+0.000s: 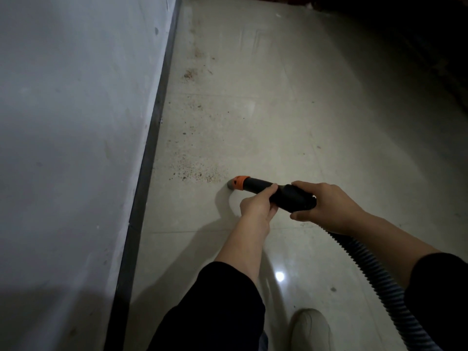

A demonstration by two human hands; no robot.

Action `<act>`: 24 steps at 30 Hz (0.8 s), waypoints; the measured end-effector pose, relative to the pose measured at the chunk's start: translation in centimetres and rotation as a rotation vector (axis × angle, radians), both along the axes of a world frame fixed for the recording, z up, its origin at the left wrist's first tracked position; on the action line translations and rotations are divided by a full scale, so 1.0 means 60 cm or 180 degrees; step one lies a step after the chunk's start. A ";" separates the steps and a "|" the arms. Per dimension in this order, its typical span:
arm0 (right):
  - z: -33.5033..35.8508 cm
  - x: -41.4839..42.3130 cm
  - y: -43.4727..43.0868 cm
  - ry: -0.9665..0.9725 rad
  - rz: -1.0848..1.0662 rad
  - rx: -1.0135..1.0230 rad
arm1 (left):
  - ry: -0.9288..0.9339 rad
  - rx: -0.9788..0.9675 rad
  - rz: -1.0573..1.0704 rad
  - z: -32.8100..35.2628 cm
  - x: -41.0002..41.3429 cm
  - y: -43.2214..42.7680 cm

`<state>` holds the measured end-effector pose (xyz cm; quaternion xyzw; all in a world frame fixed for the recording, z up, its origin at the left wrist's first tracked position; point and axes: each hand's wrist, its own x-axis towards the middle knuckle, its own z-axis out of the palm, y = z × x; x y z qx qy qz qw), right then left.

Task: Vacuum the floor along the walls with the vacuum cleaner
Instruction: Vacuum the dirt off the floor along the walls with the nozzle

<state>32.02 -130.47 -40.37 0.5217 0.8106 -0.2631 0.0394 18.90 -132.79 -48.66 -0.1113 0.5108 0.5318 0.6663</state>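
A black vacuum nozzle (255,186) with an orange collar (239,181) points left and down, its grey tip touching the pale tiled floor (278,110). My left hand (257,202) grips the nozzle tube from below, near the front. My right hand (326,203) holds the thicker black handle end behind it. A ribbed grey hose (374,274) runs from the handle down to the lower right. Brown crumbs and dust (200,173) lie just left of the tip, and more dirt (190,73) lies farther along the wall.
A grey wall (76,122) with a dark baseboard (154,117) runs along the left. A white shoe (310,328) stands on the floor at the bottom. Dark furniture or shadow (417,46) fills the upper right.
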 end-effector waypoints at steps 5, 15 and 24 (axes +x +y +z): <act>-0.005 -0.007 0.010 0.0017 0.0012 -0.0009 | -0.0017 0.0051 0.0075 0.002 -0.007 0.002; -0.008 -0.055 0.018 0.0061 0.0198 -0.0033 | -0.0026 0.0087 0.0294 0.005 -0.053 -0.009; -0.010 -0.083 0.017 0.0021 0.0337 0.0002 | -0.0002 0.0014 0.0371 0.001 -0.077 -0.016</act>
